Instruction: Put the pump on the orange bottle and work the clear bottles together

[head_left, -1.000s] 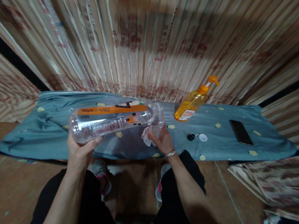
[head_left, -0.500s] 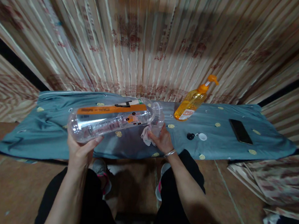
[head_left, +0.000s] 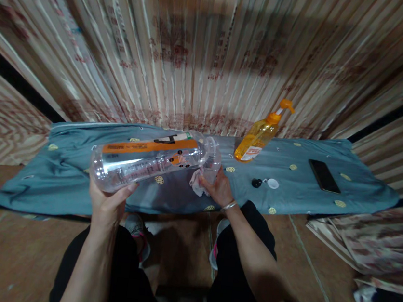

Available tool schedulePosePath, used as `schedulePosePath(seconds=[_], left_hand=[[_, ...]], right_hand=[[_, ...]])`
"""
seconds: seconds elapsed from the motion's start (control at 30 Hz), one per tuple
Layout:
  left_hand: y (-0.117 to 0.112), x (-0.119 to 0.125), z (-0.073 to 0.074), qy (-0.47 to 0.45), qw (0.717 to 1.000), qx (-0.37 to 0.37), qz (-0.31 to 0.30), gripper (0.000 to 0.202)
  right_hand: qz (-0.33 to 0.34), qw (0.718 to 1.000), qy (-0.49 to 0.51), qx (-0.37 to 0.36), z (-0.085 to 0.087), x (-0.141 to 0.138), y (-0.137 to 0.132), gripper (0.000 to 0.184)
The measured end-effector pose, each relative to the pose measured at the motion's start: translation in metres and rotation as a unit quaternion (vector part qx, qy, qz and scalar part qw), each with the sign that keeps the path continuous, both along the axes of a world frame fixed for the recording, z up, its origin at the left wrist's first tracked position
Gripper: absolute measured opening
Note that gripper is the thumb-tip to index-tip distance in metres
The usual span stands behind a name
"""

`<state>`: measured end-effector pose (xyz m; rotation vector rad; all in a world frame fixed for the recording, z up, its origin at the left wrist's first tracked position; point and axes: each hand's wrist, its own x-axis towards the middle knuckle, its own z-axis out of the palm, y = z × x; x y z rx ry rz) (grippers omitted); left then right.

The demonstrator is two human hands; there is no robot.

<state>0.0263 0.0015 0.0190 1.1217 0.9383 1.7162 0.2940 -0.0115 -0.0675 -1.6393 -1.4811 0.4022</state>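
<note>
My left hand (head_left: 108,201) is closed around the base of a large clear plastic bottle (head_left: 149,162) with an orange band. The bottle is tipped nearly level, its mouth pointing right. At that mouth, my right hand (head_left: 219,188) grips a clear plastic cup (head_left: 213,161). A crumpled pale tissue (head_left: 198,182) hangs under the fingers of the same hand. The cup's rim meets or overlaps the bottle's mouth; I cannot tell which. Whether any liquid passes between them cannot be made out.
A pump bottle (head_left: 256,140) of orange-yellow liquid stands on the teal cloth (head_left: 188,205). Right of my right hand lie a small black cap (head_left: 256,183) and a white round lid (head_left: 272,184). A dark phone (head_left: 324,176) lies farther right. A patterned curtain (head_left: 203,73) hangs behind.
Almost nothing differs. The clear bottle and both hands hold nearly the same place, with only a very slight shift of the view.
</note>
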Motion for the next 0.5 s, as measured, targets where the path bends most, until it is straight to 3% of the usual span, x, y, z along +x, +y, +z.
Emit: schedulePosePath(seconds=[0.5], left_hand=[[0.0017, -0.0036, -0.0012, 0.022, 1.0, 0.009, 0.004, 0.075]], right_hand=[[0.0, 1.0, 0.0, -0.002, 0.0026, -0.0007, -0.0009, 0.07]])
